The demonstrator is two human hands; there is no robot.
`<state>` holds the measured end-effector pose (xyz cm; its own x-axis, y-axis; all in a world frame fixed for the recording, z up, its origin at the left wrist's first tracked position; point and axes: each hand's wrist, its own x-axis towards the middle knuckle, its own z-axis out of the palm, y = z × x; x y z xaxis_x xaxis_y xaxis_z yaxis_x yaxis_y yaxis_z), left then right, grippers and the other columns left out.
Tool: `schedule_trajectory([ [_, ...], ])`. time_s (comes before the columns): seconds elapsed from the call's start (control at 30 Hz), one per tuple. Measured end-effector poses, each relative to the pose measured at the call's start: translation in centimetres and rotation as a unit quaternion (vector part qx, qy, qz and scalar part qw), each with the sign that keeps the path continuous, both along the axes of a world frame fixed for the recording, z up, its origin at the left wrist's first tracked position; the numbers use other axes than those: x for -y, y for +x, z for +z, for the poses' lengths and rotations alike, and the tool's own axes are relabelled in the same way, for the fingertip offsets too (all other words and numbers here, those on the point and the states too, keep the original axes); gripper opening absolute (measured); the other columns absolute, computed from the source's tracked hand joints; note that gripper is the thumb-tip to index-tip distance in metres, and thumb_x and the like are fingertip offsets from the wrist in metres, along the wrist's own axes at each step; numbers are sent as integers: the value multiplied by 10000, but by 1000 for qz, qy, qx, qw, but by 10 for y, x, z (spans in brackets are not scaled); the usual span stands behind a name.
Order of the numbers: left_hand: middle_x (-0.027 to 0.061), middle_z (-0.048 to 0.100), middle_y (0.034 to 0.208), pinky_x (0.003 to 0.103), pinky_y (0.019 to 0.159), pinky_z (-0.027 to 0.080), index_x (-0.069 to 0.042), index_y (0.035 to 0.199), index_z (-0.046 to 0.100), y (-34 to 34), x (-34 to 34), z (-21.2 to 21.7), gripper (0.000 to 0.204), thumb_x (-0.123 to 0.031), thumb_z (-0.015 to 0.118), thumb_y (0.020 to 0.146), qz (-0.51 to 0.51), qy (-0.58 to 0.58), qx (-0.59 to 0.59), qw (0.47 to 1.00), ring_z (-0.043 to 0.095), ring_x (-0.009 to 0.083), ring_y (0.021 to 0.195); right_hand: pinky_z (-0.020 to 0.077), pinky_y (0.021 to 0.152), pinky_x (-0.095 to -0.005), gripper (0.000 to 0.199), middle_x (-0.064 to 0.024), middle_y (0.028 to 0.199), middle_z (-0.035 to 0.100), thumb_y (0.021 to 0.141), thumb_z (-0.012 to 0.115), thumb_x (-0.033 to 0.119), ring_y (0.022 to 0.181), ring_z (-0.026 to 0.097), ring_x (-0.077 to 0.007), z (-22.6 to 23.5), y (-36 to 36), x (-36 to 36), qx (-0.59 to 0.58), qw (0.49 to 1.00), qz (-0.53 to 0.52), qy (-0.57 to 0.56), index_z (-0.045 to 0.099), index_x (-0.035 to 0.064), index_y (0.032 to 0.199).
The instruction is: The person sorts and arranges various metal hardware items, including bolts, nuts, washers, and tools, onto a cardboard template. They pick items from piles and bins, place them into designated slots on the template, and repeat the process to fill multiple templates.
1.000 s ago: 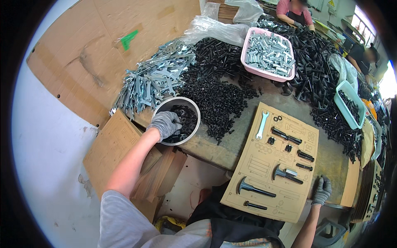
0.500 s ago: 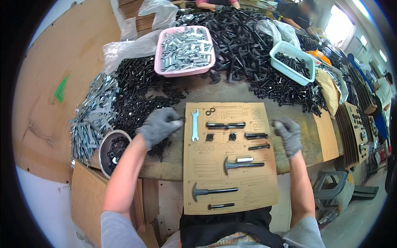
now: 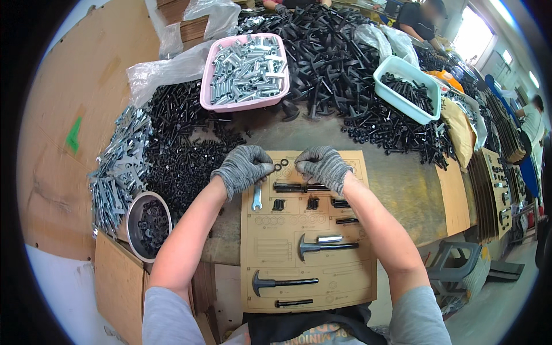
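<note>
A brown cardboard sheet (image 3: pixel 270 238) printed with outlines lies before me, its near part past the table edge. My left hand (image 3: pixel 244 168), in a grey knit glove, is closed at the sheet's upper left, fingertips beside two black rings (image 3: pixel 281 165). Across from it, my gloved right hand (image 3: pixel 325 167) is pinched over the upper edge; whatever its fingers hold is hidden. Partly under my left hand lies a silver open-end wrench (image 3: pixel 257 198). Also on the sheet are a black rod-like part (image 3: pixel 290 187), a silver sleeve (image 3: pixel 329 238), two T-shaped black pieces (image 3: pixel 284 282) and a black bolt (image 3: pixel 294 303).
Heaps of black T-shaped parts (image 3: pixel 322 57), black bolts (image 3: pixel 178 144) and wrenches (image 3: pixel 118 178) surround a pink basket (image 3: pixel 244 107) of silver sleeves. A pale blue basket (image 3: pixel 402 109) stands right, a metal bowl (image 3: pixel 132 233) left. Other people work at the far side.
Both hands have come inward from the sheet's sides to its upper edge, fingers closing. The sheet appears slightly lower and further left, as the whole view has shifted.
</note>
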<state>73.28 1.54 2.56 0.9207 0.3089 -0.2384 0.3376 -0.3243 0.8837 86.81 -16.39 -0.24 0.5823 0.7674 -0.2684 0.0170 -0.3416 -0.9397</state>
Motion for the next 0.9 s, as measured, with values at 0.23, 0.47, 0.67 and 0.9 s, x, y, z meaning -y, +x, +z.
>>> schedule_trajectory([
  [0.23, 89, 689, 800, 303, 672, 514, -13, 933, 692, -5, 22, -1, 172, -131, 669, 809, -79, 152, 19, 985, 638, 153, 716, 522, 584, -240, 119, -42, 757, 660, 848, 667, 101, 625, 606, -96, 3, 1, -1, 45, 998, -12, 30, 666, 11, 927],
  [0.47, 140, 692, 895, 352, 765, 510, -61, 951, 706, 35, 25, 1, 209, -171, 648, 782, -141, 306, -70, 939, 662, 273, 807, 514, 585, -225, 121, -22, 759, 646, 857, 662, 108, 631, 584, -81, 16, -2, 15, 52, 997, -45, 32, 659, 19, 940],
  [0.67, 139, 692, 975, 348, 812, 516, -97, 1084, 676, 33, 25, -1, 308, -122, 599, 788, -144, 313, -59, 937, 663, 281, 894, 493, 554, -212, 126, -13, 777, 628, 872, 637, 90, 618, 563, -69, 20, 0, 30, 27, 997, -64, 28, 652, 11, 969],
  [0.9, 129, 631, 1151, 348, 900, 478, -161, 1016, 711, 21, 7, 5, 252, -206, 639, 779, -71, 412, -99, 903, 609, 244, 1044, 512, 558, -247, 159, 2, 772, 625, 889, 594, 211, 635, 561, -82, 16, 12, 23, -285, 945, -50, 153, 647, 64, 916],
])
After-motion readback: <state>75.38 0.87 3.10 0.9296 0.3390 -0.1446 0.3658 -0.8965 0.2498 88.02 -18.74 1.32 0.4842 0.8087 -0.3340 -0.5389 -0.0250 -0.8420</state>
